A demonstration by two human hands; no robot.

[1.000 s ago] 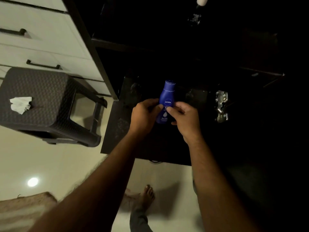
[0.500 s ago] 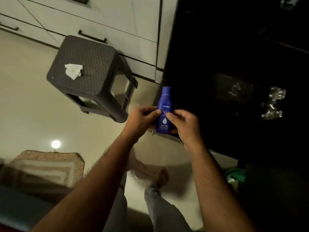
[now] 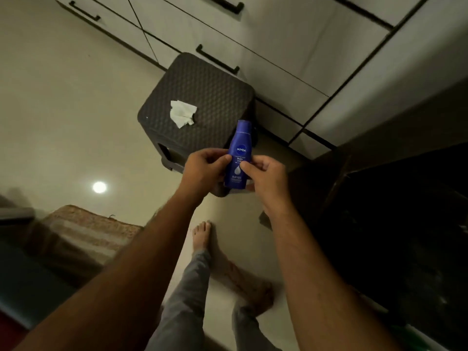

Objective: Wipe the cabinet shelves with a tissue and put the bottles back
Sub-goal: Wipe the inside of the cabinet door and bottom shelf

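A blue Nivea lotion bottle point(image 3: 239, 150) stands upright in the air, held between both hands. My left hand point(image 3: 203, 171) pinches its left side and my right hand point(image 3: 266, 178) grips its right side and front. A crumpled white tissue point(image 3: 182, 114) lies on the seat of a dark woven stool point(image 3: 212, 97), just beyond the bottle. The dark open cabinet point(image 3: 395, 211) is at the right; its shelves are too dark to make out.
White drawers with black handles point(image 3: 217, 59) run along the back. A striped mat point(image 3: 83, 231) lies on the pale floor at the left. My bare feet point(image 3: 202, 236) stand below the hands. A ceiling light reflects on the floor.
The view has swung left from the dark cabinet to the stool and floor. Both hands have kept hold of the blue bottle, which is now over the stool's near edge.
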